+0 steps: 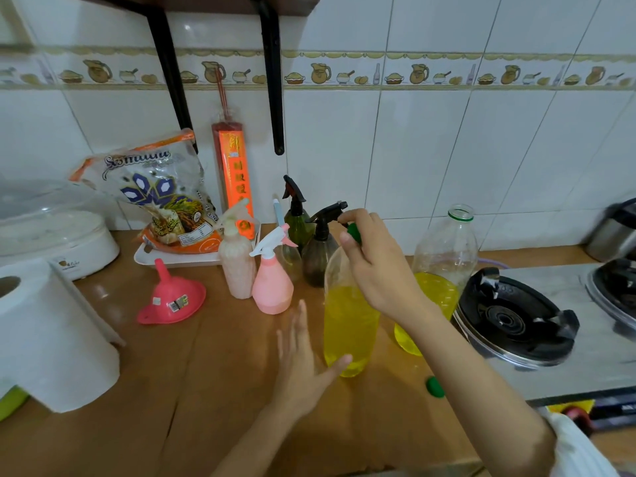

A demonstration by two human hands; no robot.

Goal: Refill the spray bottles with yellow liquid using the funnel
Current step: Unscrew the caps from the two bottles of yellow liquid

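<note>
A clear plastic bottle half full of yellow liquid (349, 325) stands on the wooden counter. My right hand (375, 263) grips its green cap (354, 233) at the top. My left hand (303, 352) is open, fingers straight, thumb touching the bottle's lower side. A second bottle of yellow liquid (442, 270) stands uncapped behind my right arm. A loose green cap (435, 387) lies on the counter. The pink funnel (172, 297) lies upside down to the left. Spray bottles stand in a group: pink (272, 280), white (237, 263), dark brown (318, 253) and green (297, 218).
A paper towel roll (51, 335) stands at the left front, a white appliance (58, 235) behind it. A noodle packet (161, 191) sits on a white tray (172, 259) by the wall. A gas stove (512, 318) lies to the right.
</note>
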